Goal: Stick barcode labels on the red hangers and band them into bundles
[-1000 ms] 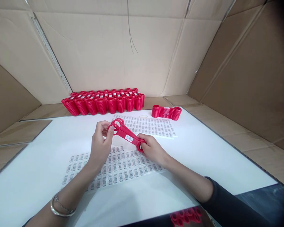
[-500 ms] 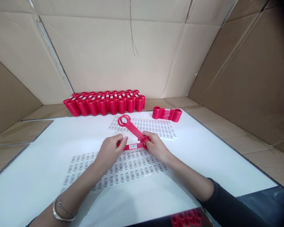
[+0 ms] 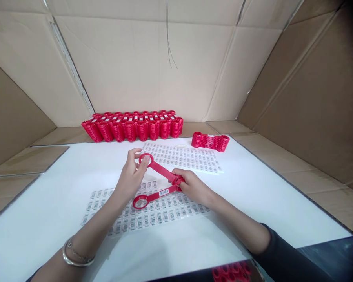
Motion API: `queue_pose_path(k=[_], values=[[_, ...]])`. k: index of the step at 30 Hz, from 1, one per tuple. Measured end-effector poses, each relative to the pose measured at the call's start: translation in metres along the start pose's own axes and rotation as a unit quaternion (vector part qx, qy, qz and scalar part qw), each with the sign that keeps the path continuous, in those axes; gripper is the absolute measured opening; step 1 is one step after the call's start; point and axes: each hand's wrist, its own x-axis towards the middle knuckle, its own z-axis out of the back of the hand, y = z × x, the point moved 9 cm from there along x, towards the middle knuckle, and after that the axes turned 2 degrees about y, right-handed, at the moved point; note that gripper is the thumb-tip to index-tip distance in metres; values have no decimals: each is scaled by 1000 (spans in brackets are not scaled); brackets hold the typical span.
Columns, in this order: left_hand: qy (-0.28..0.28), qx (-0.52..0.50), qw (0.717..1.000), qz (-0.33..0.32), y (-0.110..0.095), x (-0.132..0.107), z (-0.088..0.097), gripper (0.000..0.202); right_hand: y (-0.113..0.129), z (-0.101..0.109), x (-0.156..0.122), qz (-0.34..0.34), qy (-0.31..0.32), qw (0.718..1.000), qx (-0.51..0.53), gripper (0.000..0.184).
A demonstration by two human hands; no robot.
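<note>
Two flat red plastic pieces with ring ends fan out from my right hand [image 3: 191,187], which pinches their shared ends together. The upper red piece [image 3: 159,168] slants up to the left, and my left hand [image 3: 129,178] grips its ring end between thumb and fingers. The lower red piece [image 3: 154,196] carries a small white barcode label and hangs over the near barcode sheet [image 3: 153,207], its ring end free.
A second barcode sheet [image 3: 185,156] lies farther back on the white table [image 3: 47,207]. A long row of stacked red pieces [image 3: 132,127] lines the back, a shorter red stack [image 3: 210,141] stands at the right. Cardboard walls [image 3: 297,90] surround the table. More red pieces [image 3: 229,271] show at the bottom edge.
The two pieces have been spread apart at my right hand. My left hand let go of the labelled piece and took the other piece's ring; the labelled piece swung down to the left.
</note>
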Motion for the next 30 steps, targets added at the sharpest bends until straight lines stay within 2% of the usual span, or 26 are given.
queue_pose_path(k=[4,7,11,13,15,18,21,26,30], values=[[77,-69,994,-29,-8,-1,-13,33,1,-4,-1,1,20,1000,-8,13],[73,-76,994,-24,-10,-1,-12,30,2,-8,-2,-3,31,999,13,15],[52,-97,993,47,6,5,-7,45,0,-12,-3,-27,40,998,41,18],[58,-36,996,59,15,8,-5,50,-3,-9,-2,-37,17,998,54,16],[90,50,994,44,20,10,-8,40,-6,-5,-2,-37,-10,997,69,16],[166,138,977,0,22,6,-22,20,-8,-2,-1,-32,-24,997,67,17],[218,211,952,-32,20,-3,-33,18,-11,-6,-1,-39,-6,999,26,18],[259,274,925,-44,11,-15,-42,20,-12,-7,-2,-46,2,999,-21,19],[256,302,918,-39,7,-20,-45,18,-12,-8,-3,-40,14,998,-38,22]])
